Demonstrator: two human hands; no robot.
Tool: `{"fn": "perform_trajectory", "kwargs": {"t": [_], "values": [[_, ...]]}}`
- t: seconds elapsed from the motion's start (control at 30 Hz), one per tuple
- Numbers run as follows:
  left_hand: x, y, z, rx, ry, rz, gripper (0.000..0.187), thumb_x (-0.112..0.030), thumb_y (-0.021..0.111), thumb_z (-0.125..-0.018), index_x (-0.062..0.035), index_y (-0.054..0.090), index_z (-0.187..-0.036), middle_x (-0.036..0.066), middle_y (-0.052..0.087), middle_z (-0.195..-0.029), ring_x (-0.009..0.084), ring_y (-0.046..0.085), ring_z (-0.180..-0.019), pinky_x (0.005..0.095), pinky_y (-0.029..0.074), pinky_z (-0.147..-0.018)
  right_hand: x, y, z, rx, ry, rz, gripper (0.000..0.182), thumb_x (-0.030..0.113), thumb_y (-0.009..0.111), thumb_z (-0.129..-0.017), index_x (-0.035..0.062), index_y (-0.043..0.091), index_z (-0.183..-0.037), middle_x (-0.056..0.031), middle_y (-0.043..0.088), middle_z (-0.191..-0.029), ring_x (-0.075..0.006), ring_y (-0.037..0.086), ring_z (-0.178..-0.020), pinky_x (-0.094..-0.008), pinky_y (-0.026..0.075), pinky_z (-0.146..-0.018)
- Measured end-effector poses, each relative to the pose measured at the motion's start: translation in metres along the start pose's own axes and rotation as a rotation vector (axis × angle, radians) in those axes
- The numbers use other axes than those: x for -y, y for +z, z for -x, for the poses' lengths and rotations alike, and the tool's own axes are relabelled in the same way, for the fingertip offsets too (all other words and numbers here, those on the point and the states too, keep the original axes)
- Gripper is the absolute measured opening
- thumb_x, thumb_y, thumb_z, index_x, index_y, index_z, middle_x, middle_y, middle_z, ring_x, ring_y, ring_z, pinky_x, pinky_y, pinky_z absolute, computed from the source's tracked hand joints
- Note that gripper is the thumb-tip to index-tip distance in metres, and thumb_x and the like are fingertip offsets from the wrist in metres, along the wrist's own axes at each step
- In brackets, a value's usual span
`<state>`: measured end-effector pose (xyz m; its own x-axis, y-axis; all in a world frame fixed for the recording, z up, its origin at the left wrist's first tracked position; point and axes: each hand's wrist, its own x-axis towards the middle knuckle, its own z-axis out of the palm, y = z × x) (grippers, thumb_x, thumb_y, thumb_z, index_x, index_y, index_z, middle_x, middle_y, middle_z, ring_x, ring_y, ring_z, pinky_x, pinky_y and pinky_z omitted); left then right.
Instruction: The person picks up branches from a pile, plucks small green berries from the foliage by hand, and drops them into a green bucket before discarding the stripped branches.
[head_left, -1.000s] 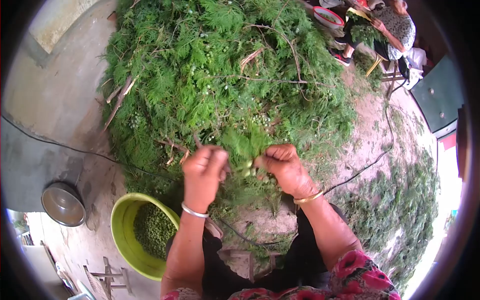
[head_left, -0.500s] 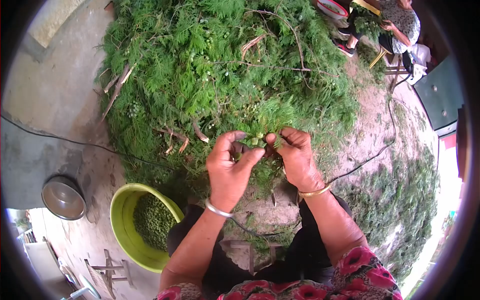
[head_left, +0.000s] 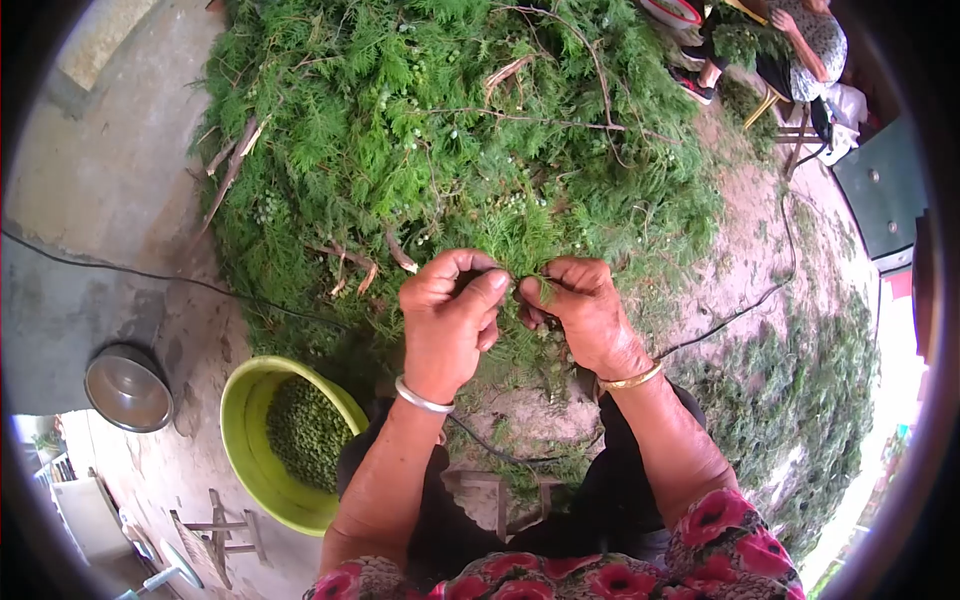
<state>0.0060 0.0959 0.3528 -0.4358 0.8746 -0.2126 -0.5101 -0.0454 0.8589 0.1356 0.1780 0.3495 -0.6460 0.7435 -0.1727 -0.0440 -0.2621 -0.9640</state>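
Note:
My left hand (head_left: pixel 450 318) is closed in a pinch just in front of the heap, thumb against the forefinger; whatever lies between them is too small or hidden to make out. A short gap away, my right hand (head_left: pixel 588 318) pinches a small green evergreen sprig (head_left: pixel 546 288), partly covered by the fingers. Beyond both hands rises a large heap of cut evergreen branches (head_left: pixel 400 150), dotted with small pale-green cones. To the lower left, a yellow-green bucket (head_left: pixel 237 440) holds many small green cones (head_left: pixel 305 430).
A metal bowl (head_left: pixel 128 388) and a small wooden stool (head_left: pixel 222 535) are on the left. A black cable (head_left: pixel 150 277) crosses the floor. Stripped greenery (head_left: pixel 780 400) lies at right. Another person (head_left: pixel 815 55) sits at the upper right near a red-rimmed basin (head_left: pixel 672 12).
My hands have drawn slightly apart, the left moving a little left and upward. Green cones visible between the fingertips before no longer show there. The other person's hand has risen.

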Motion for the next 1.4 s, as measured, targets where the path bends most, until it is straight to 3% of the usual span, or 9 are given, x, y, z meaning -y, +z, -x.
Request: {"fn": "perform_trajectory", "kwargs": {"t": [0.23, 0.33, 0.5, 0.73, 0.87, 1.07, 1.17, 1.3, 1.4], "values": [[-0.023, -0.053, -0.017, 0.089, -0.111, 0.49, 0.014, -0.012, 0.053, -0.09, 0.0003, 0.057, -0.096, 0.013, 0.055, -0.08, 0.0095, 0.048, -0.054, 0.0233, 0.045, -0.04, 0.003, -0.021, -0.003, -0.084, -0.009, -0.495, 0.032, 0.002, 0.059, -0.086, 0.0046, 0.043, -0.059, -0.0056, 0.047, -0.059, -0.0146, 0.043, -0.053, -0.0308, 0.041, -0.054], [-0.016, -0.048, -0.017, 0.139, -0.253, 0.616, 0.011, -0.013, 0.054, -0.089, -0.0038, 0.059, -0.093, 0.012, 0.058, -0.079, 0.0121, 0.049, -0.052, 0.0262, 0.042, -0.041, 0.005, -0.027, -0.006, -0.009, 0.013, -0.557, 0.034, 0.004, 0.058, -0.088, 0.0052, 0.04, -0.058, -0.0058, 0.046, -0.06, -0.0153, 0.042, -0.055, -0.0299, 0.037, -0.052], [0.003, -0.043, -0.014, 0.341, -0.181, 0.531, 0.016, -0.018, 0.056, -0.091, -0.0016, 0.057, -0.094, 0.011, 0.057, -0.077, 0.0129, 0.048, -0.055, 0.023, 0.041, -0.042, 0.003, -0.028, -0.004, 0.002, 0.053, -0.625, 0.028, 0.008, 0.06, -0.087, -0.0002, 0.05, -0.063, -0.0067, 0.048, -0.062, -0.0149, 0.041, -0.055, -0.0276, 0.035, -0.051], [0.002, -0.007, -0.003, 0.102, -0.075, 0.088, 0.017, -0.003, 0.065, -0.082, 0.0001, 0.062, -0.098, 0.006, 0.058, -0.075, 0.0099, 0.052, -0.061, 0.0188, 0.037, -0.044, 0.0, -0.028, -0.004, 0.1, 0.071, -0.639, 0.025, 0.008, 0.059, -0.088, -0.0021, 0.053, -0.066, -0.0065, 0.049, -0.061, -0.0143, 0.041, -0.053, -0.028, 0.036, -0.05], [0.017, -0.003, -0.001, 0.198, 0.118, -0.12, 0.019, 0.001, 0.065, -0.081, 0.0023, 0.062, -0.1, 0.006, 0.06, -0.072, 0.0074, 0.05, -0.054, 0.0181, 0.035, -0.042, 0.006, -0.021, 0.0, 0.009, 0.136, -0.449, 0.022, 0.008, 0.059, -0.088, -0.0029, 0.057, -0.069, -0.0065, 0.052, -0.063, -0.013, 0.042, -0.053, -0.0291, 0.038, -0.051], [0.01, -0.005, -0.006, 0.027, 0.05, 0.207, 0.015, -0.005, 0.059, -0.087, 0.0023, 0.061, -0.1, 0.008, 0.059, -0.069, 0.0076, 0.046, -0.049, 0.0182, 0.035, -0.04, 0.007, -0.02, 0.002, 0.125, 0.153, -0.499, 0.025, 0.008, 0.059, -0.088, -0.0016, 0.054, -0.065, -0.0059, 0.051, -0.061, -0.013, 0.042, -0.051, -0.0302, 0.039, -0.05], [-0.007, -0.038, -0.021, 0.081, 0.011, 0.528, 0.018, -0.009, 0.054, -0.089, 0.0021, 0.059, -0.102, 0.009, 0.058, -0.074, 0.0093, 0.048, -0.051, 0.0183, 0.037, -0.038, 0.002, -0.029, 0.001, 0.114, 0.084, -0.529, 0.035, 0.012, 0.057, -0.089, 0.0049, 0.042, -0.058, -0.0015, 0.037, -0.051, -0.013, 0.036, -0.046, -0.03, 0.036, -0.051], [-0.009, -0.021, -0.011, 0.171, -0.013, 0.262, 0.027, -0.003, 0.052, -0.085, 0.0016, 0.057, -0.111, 0.018, 0.061, -0.085, 0.0103, 0.052, -0.055, 0.018, 0.039, -0.04, 0.002, -0.03, 0.002, 0.262, 0.134, -0.648, 0.032, 0.014, 0.055, -0.09, 0.0048, 0.044, -0.061, 0.0001, 0.035, -0.052, -0.0121, 0.035, -0.047, -0.029, 0.032, -0.049], [-0.001, -0.009, -0.005, 0.136, -0.034, 0.158, 0.021, -0.004, 0.062, -0.083, 0.0025, 0.061, -0.103, 0.012, 0.06, -0.078, 0.0086, 0.05, -0.054, 0.0171, 0.036, -0.041, -0.002, -0.029, 0.001, 0.296, 0.145, -0.626, 0.029, 0.014, 0.055, -0.09, 0.0026, 0.048, -0.064, -0.0003, 0.037, -0.053, -0.012, 0.036, -0.047, -0.0292, 0.038, -0.052]]}}
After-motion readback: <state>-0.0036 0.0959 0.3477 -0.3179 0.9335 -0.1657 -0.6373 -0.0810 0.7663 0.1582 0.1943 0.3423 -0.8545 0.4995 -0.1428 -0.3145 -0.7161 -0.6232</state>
